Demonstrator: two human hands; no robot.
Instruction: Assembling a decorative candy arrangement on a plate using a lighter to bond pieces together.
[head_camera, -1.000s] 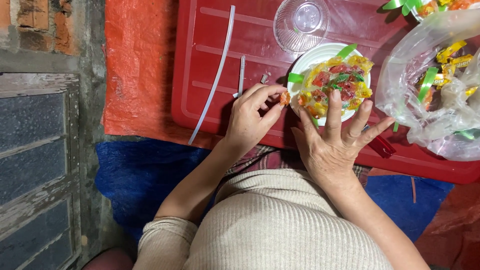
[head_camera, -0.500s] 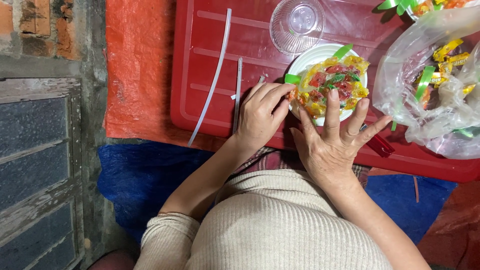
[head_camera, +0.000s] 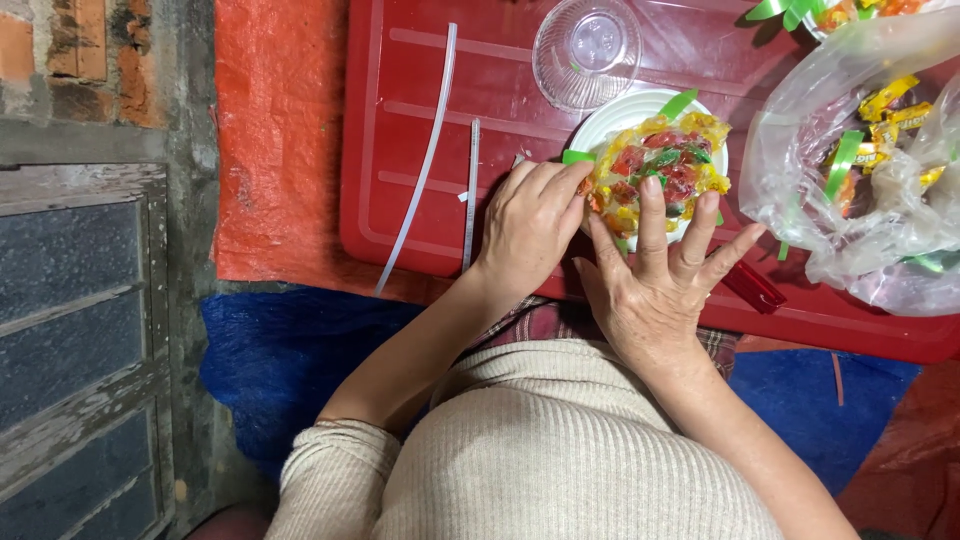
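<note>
fingers (head_camera: 652, 205) of both hands apparently press the candy bundle (head_camera: 660, 165).

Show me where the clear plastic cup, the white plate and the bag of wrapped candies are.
clear plastic cup (head_camera: 587, 50), head view, on its round base.
white plate (head_camera: 612, 123), head view, on the bare upper-left rim.
bag of wrapped candies (head_camera: 800, 120), head view, on the clear plastic of its left side.

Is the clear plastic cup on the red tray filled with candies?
No, the clear plastic cup on the red tray looks empty; the wrapped candies sit on the white plate.
</note>
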